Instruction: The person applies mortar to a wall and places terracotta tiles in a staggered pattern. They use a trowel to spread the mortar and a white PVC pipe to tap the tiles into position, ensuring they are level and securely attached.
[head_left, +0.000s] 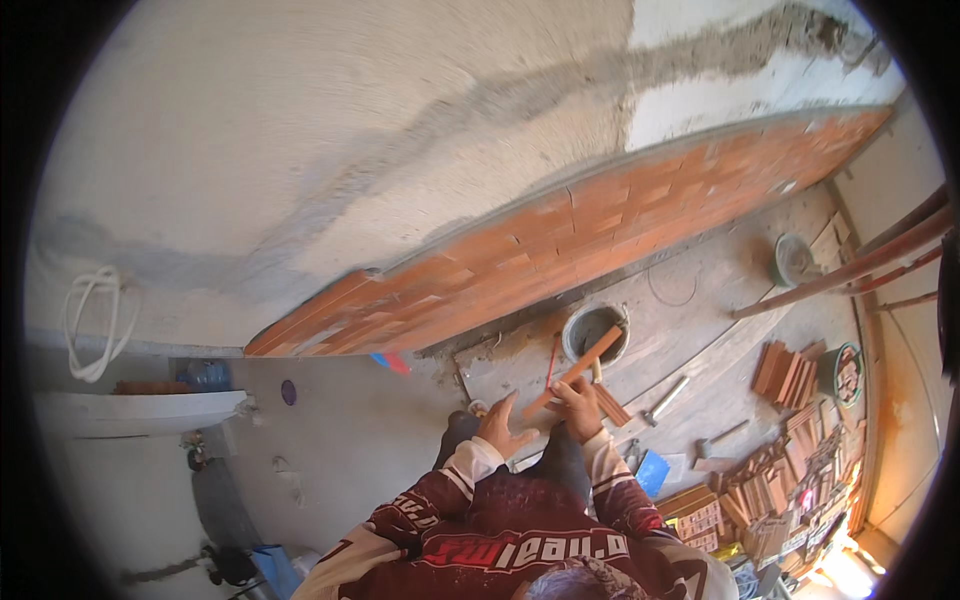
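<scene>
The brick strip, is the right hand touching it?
Touching. The head view shows the right hand closed around the lower end of the brick strip, with the fingers wrapped over it and no gap.

Brick strip (575, 371) end (behind right hand (578, 408))

Thin orange-brown brick strip (578, 369), tilted, above the bucket (592, 331)

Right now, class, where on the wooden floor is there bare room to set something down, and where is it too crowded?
Bare planks lie between the round bucket and the grey tub, below the brick strip. Crowded: the stacks of brick tiles and boxes on the right, and the hammer beside the right hand, which holds a brick slip.
</scene>
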